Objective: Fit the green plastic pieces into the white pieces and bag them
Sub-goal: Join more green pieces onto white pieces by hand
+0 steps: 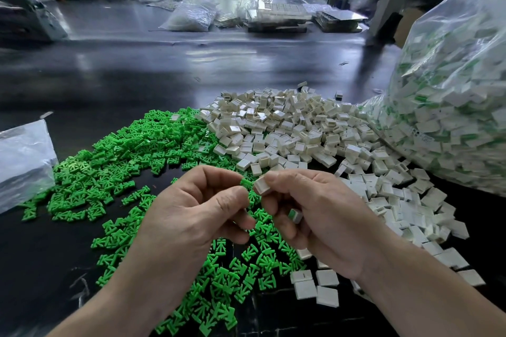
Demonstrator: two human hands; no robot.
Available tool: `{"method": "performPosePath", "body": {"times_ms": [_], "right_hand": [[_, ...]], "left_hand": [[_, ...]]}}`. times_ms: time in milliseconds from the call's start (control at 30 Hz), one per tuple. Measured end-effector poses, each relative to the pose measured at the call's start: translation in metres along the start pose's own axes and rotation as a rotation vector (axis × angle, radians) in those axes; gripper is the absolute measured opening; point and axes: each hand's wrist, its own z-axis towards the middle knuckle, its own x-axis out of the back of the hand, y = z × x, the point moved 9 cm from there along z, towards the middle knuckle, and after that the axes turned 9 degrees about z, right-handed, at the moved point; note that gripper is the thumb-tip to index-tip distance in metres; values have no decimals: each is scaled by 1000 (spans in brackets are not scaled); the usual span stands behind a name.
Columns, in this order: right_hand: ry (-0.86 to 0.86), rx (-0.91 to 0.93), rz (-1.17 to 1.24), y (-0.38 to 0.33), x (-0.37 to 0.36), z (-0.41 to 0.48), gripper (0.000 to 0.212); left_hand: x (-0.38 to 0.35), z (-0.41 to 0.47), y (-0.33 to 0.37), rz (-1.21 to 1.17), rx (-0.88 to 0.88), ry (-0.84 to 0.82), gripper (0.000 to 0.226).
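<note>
While the left hand (197,208) pinches one green piece (245,183) between thumb and first finger, the right hand (315,216) pinches a white piece (261,185) the same way. The two bits are almost touching, held up over the near middle of the tabletop (137,76). The right hand's lower fingers also curl round a done piece (295,215), white with green showing. I think this is the fitting step, one pair at a time. Next, the green piece likely has to line up with the open side of the white one and be pushed straight in. Both are hard plastic. The green ones look like tiny flat forks with prongs. The white ones are small square boxes, smooth and a bit shiny. A green heap (123,161) lies toward the left, and a white heap (287,128) lies beside it toward the right. By the right edge, a big clear bag (451,117), thin and crinkly, is full of done pieces. A smaller bag (22,161) lies at the left edge.
</note>
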Motion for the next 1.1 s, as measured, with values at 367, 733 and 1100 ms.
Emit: {"method": "performPosePath", "body": {"times_ms": [367,733,1100], "right_hand": [[-34,124,-139,-8,-3,-2,20],[-42,194,-319,-12,-4,-6,28],[-202,-42,84,5,-23,-10,51]], "left_hand": [[7,-4,7,211,-82,47,23],[4,-1,9,163,-78,-31,17],[-29,-7,-5,-366,163,-284,59]]}}
